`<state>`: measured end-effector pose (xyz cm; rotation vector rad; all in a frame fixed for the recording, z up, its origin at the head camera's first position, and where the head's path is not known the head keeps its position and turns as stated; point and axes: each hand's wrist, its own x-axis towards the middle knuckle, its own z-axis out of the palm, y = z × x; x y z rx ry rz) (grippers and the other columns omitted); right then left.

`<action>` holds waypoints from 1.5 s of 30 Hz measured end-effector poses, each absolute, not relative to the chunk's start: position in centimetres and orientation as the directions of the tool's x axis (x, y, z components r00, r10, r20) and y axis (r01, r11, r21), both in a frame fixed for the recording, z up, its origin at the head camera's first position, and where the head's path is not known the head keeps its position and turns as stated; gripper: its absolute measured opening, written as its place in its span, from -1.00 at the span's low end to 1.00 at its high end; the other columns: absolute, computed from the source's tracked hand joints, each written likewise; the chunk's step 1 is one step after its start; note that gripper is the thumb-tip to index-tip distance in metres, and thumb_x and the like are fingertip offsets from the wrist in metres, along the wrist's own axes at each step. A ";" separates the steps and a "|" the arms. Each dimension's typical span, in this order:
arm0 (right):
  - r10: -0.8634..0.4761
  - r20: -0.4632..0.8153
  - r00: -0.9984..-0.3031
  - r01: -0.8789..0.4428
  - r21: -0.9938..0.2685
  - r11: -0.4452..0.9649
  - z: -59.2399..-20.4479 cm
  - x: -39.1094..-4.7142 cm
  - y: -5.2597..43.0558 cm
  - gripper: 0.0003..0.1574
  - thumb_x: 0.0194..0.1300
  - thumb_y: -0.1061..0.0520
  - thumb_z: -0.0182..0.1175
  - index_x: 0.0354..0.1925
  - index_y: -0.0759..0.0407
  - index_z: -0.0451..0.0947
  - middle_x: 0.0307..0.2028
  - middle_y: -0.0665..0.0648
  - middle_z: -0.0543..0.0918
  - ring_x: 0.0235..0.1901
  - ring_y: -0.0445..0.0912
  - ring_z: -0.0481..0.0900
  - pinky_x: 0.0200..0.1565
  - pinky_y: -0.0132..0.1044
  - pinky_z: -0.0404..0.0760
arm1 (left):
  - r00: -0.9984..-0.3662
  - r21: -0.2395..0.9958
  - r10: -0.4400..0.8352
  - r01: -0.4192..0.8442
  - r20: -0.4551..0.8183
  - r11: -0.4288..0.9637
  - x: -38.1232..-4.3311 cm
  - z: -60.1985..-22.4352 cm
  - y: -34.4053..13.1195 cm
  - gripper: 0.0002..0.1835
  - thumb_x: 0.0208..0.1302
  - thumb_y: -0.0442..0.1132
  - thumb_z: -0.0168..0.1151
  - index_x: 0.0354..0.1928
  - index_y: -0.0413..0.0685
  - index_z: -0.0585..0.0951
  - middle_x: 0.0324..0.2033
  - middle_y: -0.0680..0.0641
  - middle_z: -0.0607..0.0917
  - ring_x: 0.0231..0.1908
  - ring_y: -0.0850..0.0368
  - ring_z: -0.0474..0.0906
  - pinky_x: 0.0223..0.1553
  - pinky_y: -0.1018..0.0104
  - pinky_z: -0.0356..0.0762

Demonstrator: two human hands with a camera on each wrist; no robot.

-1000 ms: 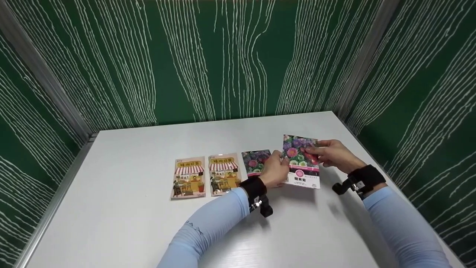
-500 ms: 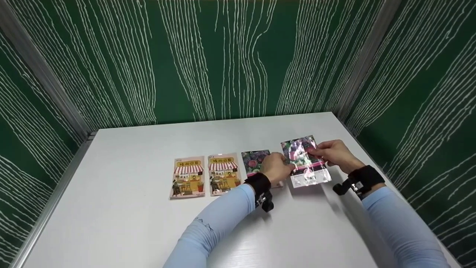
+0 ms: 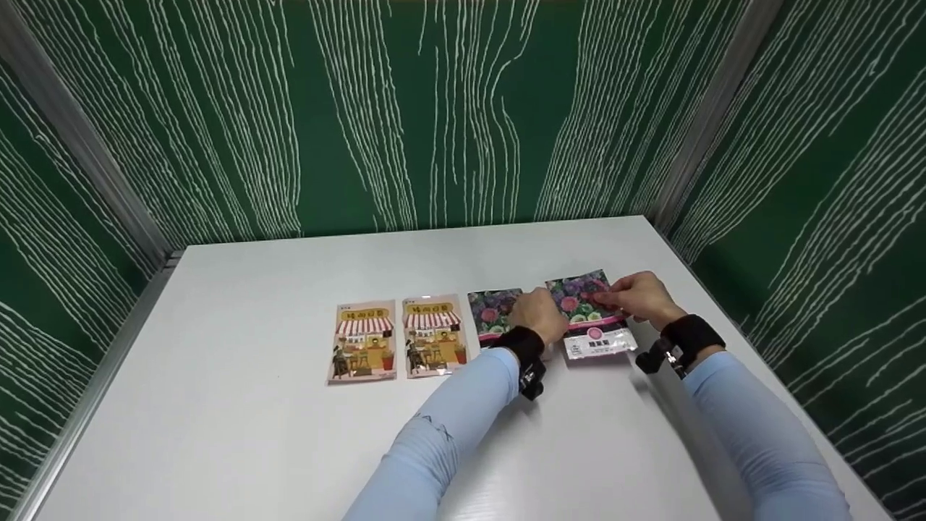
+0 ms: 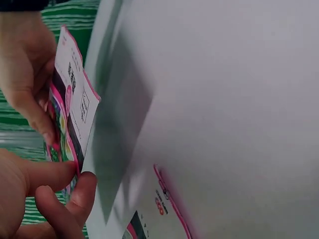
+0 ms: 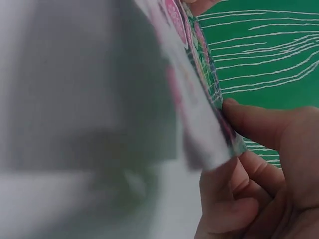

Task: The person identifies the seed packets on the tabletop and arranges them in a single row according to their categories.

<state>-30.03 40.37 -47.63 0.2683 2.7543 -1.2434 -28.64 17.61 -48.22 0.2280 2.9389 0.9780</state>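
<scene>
In the head view, a glossy flower-printed packet (image 3: pixel 595 333) with a white lower label is held just above the table at the right. My right hand (image 3: pixel 644 298) pinches its right edge between thumb and fingers. At its left edge, my left hand (image 3: pixel 539 316) pinches with thumb and finger, as the left wrist view shows on the packet (image 4: pixel 79 99). A second packet with the same flower print (image 3: pixel 492 307) lies flat, partly hidden behind the left hand. Further left lie two peach packets with a striped-awning shop picture, the outer packet (image 3: pixel 364 344) and the inner packet (image 3: pixel 435 336).
The packets are in a row on a white table (image 3: pixel 239 420). Green walls (image 3: pixel 463 116) with wavy white lines enclose its back and sides. Metal posts (image 3: pixel 712 123) stand at the corners. A camera is strapped to each wrist.
The held flower packet has tilted and come lower towards the table, its glare coming and going. My left hand has shifted slightly right along with it. The other packets stay put.
</scene>
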 end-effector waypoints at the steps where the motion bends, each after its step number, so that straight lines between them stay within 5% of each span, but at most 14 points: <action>1: 0.123 -0.167 -0.978 0.206 -0.714 0.669 -47.8 -30.2 40.3 -0.59 0.40 -0.15 0.50 -0.22 0.18 0.78 -0.52 -0.13 0.74 -0.54 -0.19 0.64 -0.55 -0.31 0.42 | -0.989 0.580 0.147 0.130 0.018 0.804 -28.8 -48.5 17.8 -0.82 0.30 -0.07 0.55 -0.35 0.04 0.75 -0.36 0.00 0.83 -0.33 0.08 0.75 -0.34 0.15 0.70; 7: 0.150 -0.141 -0.979 0.204 -0.577 0.790 -48.4 -30.7 39.4 -0.49 0.36 -0.18 0.51 -0.15 0.27 0.84 -0.48 -0.01 0.76 -0.54 -0.17 0.62 -0.52 -0.29 0.59 | -0.989 0.553 0.147 0.133 0.019 0.823 -29.0 -49.2 18.3 -0.78 0.26 -0.10 0.57 -0.45 0.05 0.72 -0.32 -0.02 0.85 -0.27 0.03 0.78 -0.30 0.13 0.72; 13: 0.159 -0.101 -0.982 0.188 -0.474 0.860 -48.4 -30.7 39.1 -0.42 0.32 -0.28 0.50 -0.23 0.23 0.84 -0.49 0.07 0.78 -0.60 -0.12 0.64 -0.53 -0.26 0.53 | -0.980 0.517 0.196 0.185 0.034 0.836 -28.7 -49.1 18.3 -0.62 0.27 -0.09 0.57 -0.58 0.11 0.54 -0.40 0.01 0.80 -0.29 0.04 0.76 -0.30 0.15 0.69; 24: 0.180 -0.060 -0.982 0.190 -0.338 0.922 -48.6 -30.7 38.3 -0.33 0.26 -0.34 0.51 -0.24 0.28 0.82 -0.31 0.24 0.82 -0.32 0.11 0.68 -0.38 -0.10 0.56 | -0.955 0.433 0.273 0.297 0.119 0.851 -28.1 -49.7 18.3 -0.55 0.29 -0.11 0.55 -0.64 0.12 0.48 -0.32 -0.01 0.82 -0.26 0.04 0.79 -0.33 0.11 0.74; 30: 0.166 0.012 -0.986 0.158 -0.246 0.956 -48.5 -30.9 37.8 -0.36 0.25 -0.31 0.51 -0.33 0.29 0.79 -0.36 0.28 0.78 -0.34 0.13 0.66 -0.35 0.04 0.62 | -0.947 0.430 0.303 0.321 0.111 0.844 -28.0 -49.4 18.2 -0.63 0.36 -0.15 0.47 -0.61 0.12 0.57 -0.32 -0.02 0.83 -0.29 0.07 0.77 -0.34 0.13 0.72; 36: 0.126 0.074 -0.989 0.109 -0.200 0.974 -48.2 -31.1 36.7 -0.49 0.27 -0.17 0.53 -0.38 0.28 0.74 -0.40 0.28 0.73 -0.40 0.12 0.60 -0.36 0.06 0.58 | -0.927 0.468 0.349 0.372 0.139 0.801 -28.1 -49.1 16.9 -0.55 0.44 -0.22 0.34 -0.65 0.11 0.43 -0.50 0.02 0.68 -0.45 0.14 0.61 -0.45 0.24 0.49; 40: 0.071 0.143 -0.987 0.042 -0.196 0.980 -47.7 -30.8 36.7 -0.60 0.32 -0.07 0.48 -0.43 0.25 0.76 -0.43 0.28 0.77 -0.39 0.21 0.71 -0.32 0.21 0.67 | -0.896 0.498 0.392 0.442 0.208 0.746 -29.0 -48.5 14.4 -0.64 0.53 -0.26 0.21 -0.54 0.05 0.61 -0.57 0.01 0.65 -0.55 0.17 0.51 -0.48 0.31 0.39; 45: -0.007 0.193 -0.981 -0.051 -0.222 0.974 -46.6 -30.5 37.4 -0.64 0.42 -0.02 0.39 -0.22 0.29 0.81 -0.28 0.32 0.83 -0.20 0.32 0.75 -0.15 0.31 0.69 | -0.893 0.488 0.351 0.449 0.282 0.749 -31.2 -46.9 9.1 -0.70 0.58 -0.23 0.15 -0.26 -0.04 0.83 -0.35 -0.04 0.85 -0.34 0.06 0.77 -0.25 0.18 0.71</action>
